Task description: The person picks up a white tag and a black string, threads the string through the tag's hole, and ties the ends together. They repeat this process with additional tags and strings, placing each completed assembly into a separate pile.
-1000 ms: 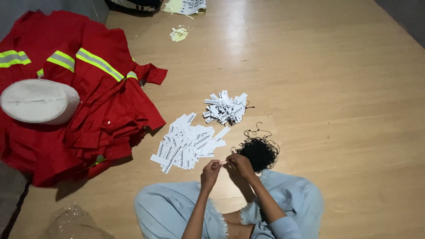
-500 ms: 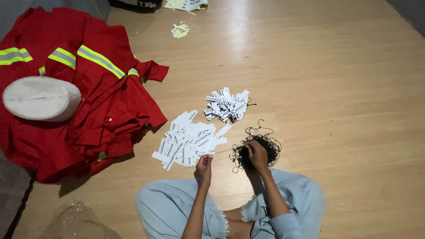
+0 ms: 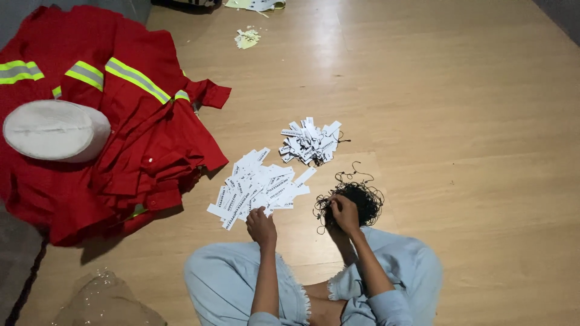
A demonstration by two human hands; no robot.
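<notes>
Wooden plank flooring (image 3: 471, 121) fills the room, pale and glossy, with the person seated cross-legged at its near edge in light blue trousers (image 3: 229, 284). Since a second ago the two hands have parted: they were together in front of the knees, and now the right hand (image 3: 344, 212) has reached out to the tangle of black strings (image 3: 356, 202) and rests on it, fingers curled into the loops, pinching some of them. The left hand (image 3: 261, 224) has moved to the near edge of the spread of white paper tags (image 3: 257, 187), fingertips bent down on the closest tags; whether it has one pinched I cannot tell. Just beyond lies a second, smaller heap of white tags (image 3: 309, 142), near the first but apart from it. Toward the left edge of the floor a pile of red work clothes with reflective stripes (image 3: 139, 133) is heaped, and a white cap (image 3: 54, 130) sits on top of it. At the far edge lie scraps of pale yellow paper (image 3: 246, 38). A crumpled clear plastic bag (image 3: 103, 299) lies at the near left corner.
</notes>
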